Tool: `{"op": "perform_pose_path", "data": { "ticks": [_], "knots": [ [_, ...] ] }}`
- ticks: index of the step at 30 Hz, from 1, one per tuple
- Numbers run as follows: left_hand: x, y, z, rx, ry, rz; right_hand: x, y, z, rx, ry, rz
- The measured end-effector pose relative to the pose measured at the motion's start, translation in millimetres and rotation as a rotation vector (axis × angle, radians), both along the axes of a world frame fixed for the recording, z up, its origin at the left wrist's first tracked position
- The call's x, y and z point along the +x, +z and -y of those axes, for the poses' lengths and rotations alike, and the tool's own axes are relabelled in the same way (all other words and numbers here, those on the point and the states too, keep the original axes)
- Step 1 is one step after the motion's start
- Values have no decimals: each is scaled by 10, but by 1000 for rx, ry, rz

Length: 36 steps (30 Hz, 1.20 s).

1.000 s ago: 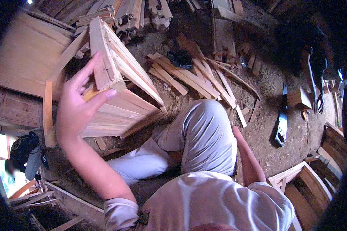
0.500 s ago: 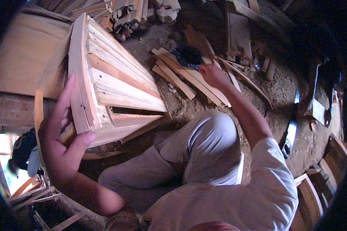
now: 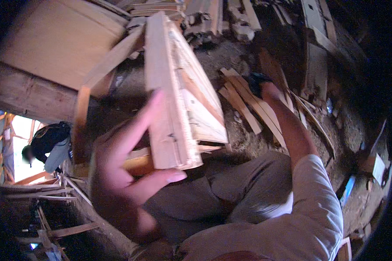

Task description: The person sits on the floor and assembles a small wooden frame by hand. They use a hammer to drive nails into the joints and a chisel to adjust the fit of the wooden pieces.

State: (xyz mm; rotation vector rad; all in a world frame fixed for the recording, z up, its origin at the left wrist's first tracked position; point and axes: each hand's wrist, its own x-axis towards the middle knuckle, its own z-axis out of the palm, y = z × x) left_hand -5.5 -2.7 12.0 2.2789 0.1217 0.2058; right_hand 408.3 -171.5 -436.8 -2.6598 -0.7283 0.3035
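Head view gives me the slatted wooden panel (image 3: 187, 98) at the upper middle of the picture, its thick end bar (image 3: 166, 128) turned toward the camera. My left hand (image 3: 119, 163) holds it by the lower part, fingers laid against the bar's outer side and thumb across its bottom end. My right hand (image 3: 271, 92) is at a dark bag (image 3: 255, 82), right of upper centre, above loose wooden strips (image 3: 263, 113); its fingertips are lost in shadow, so I cannot tell whether they grip anything. To do this well, I judge the left should bear the weight firmly, so the panel doesn't swing while the right feels about. For pose, the left forearm rises blurred from lower left of centre; the right reaches up past the knee (image 3: 272, 172).
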Motion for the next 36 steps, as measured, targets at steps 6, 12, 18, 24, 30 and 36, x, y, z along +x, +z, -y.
{"op": "perform_pose_path", "data": {
  "ticks": [6, 12, 18, 24, 30, 36],
  "knots": [
    [123, -19, -126, 158, -202, 193, 710, -816, 845, -27, -28, 294],
    [25, -11, -129, 202, -141, 225, 218, -443, 303, 62, 103, 52],
    [-25, -4, -147, 183, -118, 197, -107, -7, 69, -98, 122, 153],
    [-10, 72, -120, 171, -135, 76, -49, -79, 162, 114, -40, 209],
    [-7, -12, -163, 134, -181, 217, 154, -276, 242, 273, -161, 240],
    [-47, -59, -228, -201, -158, 290, -10, 670, 245, 756, -306, 286]
  ]
}}
